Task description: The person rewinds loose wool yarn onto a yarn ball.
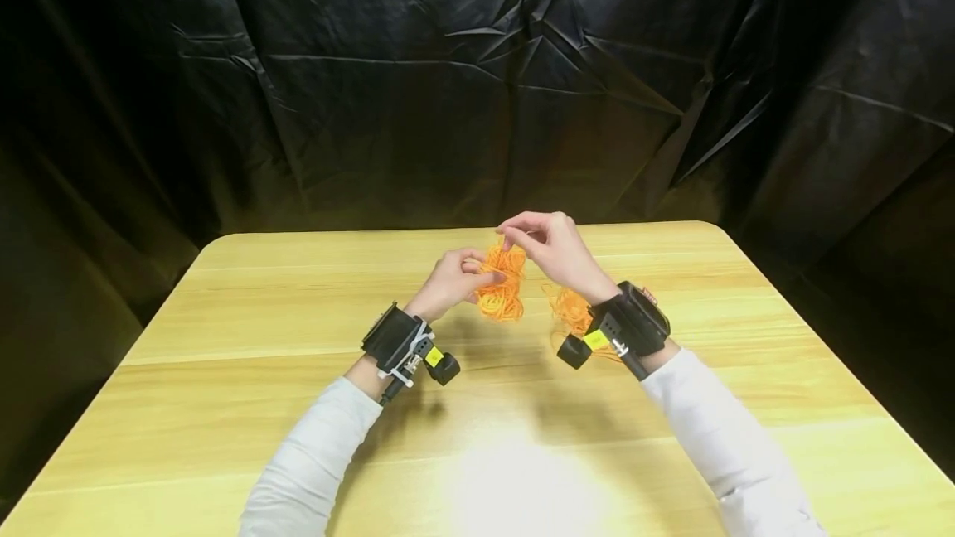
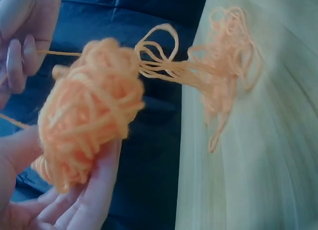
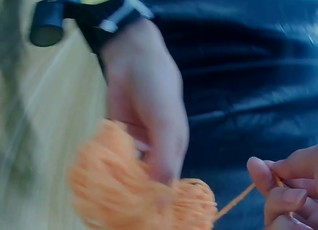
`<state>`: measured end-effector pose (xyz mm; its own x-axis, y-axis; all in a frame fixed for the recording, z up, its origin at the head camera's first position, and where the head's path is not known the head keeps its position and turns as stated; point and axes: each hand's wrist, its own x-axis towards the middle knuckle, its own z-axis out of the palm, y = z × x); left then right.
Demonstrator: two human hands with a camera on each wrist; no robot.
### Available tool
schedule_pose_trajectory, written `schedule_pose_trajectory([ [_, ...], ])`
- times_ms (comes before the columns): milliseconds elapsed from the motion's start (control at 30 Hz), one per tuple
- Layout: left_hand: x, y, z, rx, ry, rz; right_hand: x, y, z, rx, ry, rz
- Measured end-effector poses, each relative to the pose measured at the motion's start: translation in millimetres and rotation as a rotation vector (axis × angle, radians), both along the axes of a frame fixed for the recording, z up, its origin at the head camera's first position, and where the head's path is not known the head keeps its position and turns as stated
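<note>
A bundle of orange yarn [image 1: 501, 292] is held up above the table by my left hand [image 1: 453, 278], thumb across its front and fingers behind. My right hand [image 1: 555, 251] is just above and to the right of the bundle, pinching a single strand of yarn [image 3: 236, 201] that runs taut from it in the right wrist view. Wound loops cover the bundle's surface in the left wrist view. From its far side several slack strands [image 2: 169, 70] trail to a loose tangle of orange yarn [image 2: 226, 76] on the table, partly hidden behind my right wrist in the head view.
The light wood table [image 1: 298, 404] has rounded far corners, with a black curtain [image 1: 388, 131] hanging behind it. Each wrist wears a black strap with a small camera [image 1: 574, 351], the right one close over the loose yarn.
</note>
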<state>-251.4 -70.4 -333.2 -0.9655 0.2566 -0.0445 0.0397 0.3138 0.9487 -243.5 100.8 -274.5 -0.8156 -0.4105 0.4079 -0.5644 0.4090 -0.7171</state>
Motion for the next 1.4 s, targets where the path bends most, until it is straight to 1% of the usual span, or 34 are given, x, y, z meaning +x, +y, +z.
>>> schedule_pose_trajectory([
  [67, -1.0, 0, 1.7, 0.032, -0.004, 0.043, 7.7, -4, -3.4, -0.007, 0.010, 0.004],
  [100, -1.5, 0, 2.5, 0.051, -0.003, 0.058, 11.4, -6, -5.7, -0.017, 0.000, 0.008],
  [267, -3.7, -2, 6.2, 0.204, -0.011, 0.126, 23.3, -11, -23.5, -0.125, -0.158, 0.025],
  [333, -4.4, -4, 7.3, 0.247, -0.021, 0.153, 26.1, -11, -32.2, -0.169, -0.219, 0.035],
  [400, -4.5, -5, 8.3, 0.268, -0.031, 0.175, 28.3, -11, -40.5, -0.195, -0.248, 0.048],
  [500, -4.4, -6, 10.0, 0.278, -0.043, 0.196, 30.7, -11, -51.8, -0.222, -0.269, 0.080],
  [600, -4.4, -7, 11.3, 0.318, -0.061, 0.202, 31.7, -10, -60.6, -0.219, -0.287, 0.130],
  [733, -4.4, -9, 13.3, 0.379, -0.077, 0.188, 29.9, -7, -71.2, -0.146, -0.312, 0.192],
  [833, -4.3, -9, 14.2, 0.403, -0.086, 0.170, 24.8, -4, -79.5, -0.088, -0.363, 0.250],
  [933, -4.0, -10, 14.0, 0.430, -0.111, 0.134, 15.2, 1, -87.6, -0.058, -0.459, 0.321],
  [1000, -3.6, -11, 13.7, 0.445, -0.127, 0.099, 6.5, 4, -91.7, -0.046, -0.501, 0.358],
  [1067, -3.1, -12, 13.2, 0.448, -0.141, 0.064, -2.6, 7, -94.3, -0.052, -0.550, 0.364],
  [1167, -2.1, -12, 12.8, 0.437, -0.162, 0.029, -15.6, 12, -94.6, -0.118, -0.604, 0.373],
  [1233, -1.6, -13, 12.4, 0.420, -0.175, 0.009, -23.0, 14, -93.2, -0.201, -0.659, 0.394],
  [1333, -0.4, -14, 12.4, 0.389, -0.201, -0.029, -31.6, 19, -88.5, -0.309, -0.738, 0.466],
  [1400, 0.1, -14, 12.1, 0.368, -0.213, -0.059, -35.7, 22, -84.8, -0.378, -0.799, 0.534],
])
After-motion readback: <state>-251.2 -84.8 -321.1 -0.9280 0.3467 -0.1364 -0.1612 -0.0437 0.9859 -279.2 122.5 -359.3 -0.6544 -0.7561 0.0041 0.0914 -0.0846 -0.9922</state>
